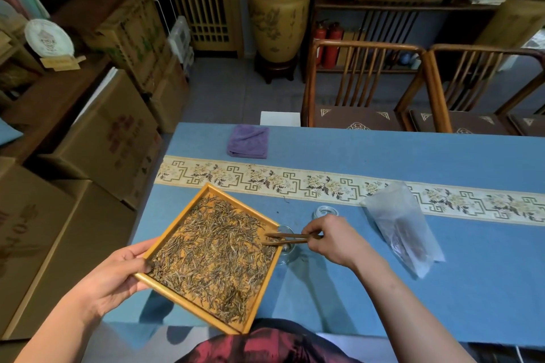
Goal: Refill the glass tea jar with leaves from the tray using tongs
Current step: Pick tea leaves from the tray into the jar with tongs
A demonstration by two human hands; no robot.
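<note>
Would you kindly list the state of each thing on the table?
Tray: held tilted by the left hand, full of leaves.
Tongs: in the right hand, tips at the leaves.
Jar: open, beside the tray.
Lid: off.
Cloth: folded.
Bag: lying flat.

Both forearms are bare to the frame edge, with no sleeves showing. The left hand (112, 277) and right hand (333, 240) are bare. A dark red, seemingly glossy garment (265, 345) covers the lap.
</note>
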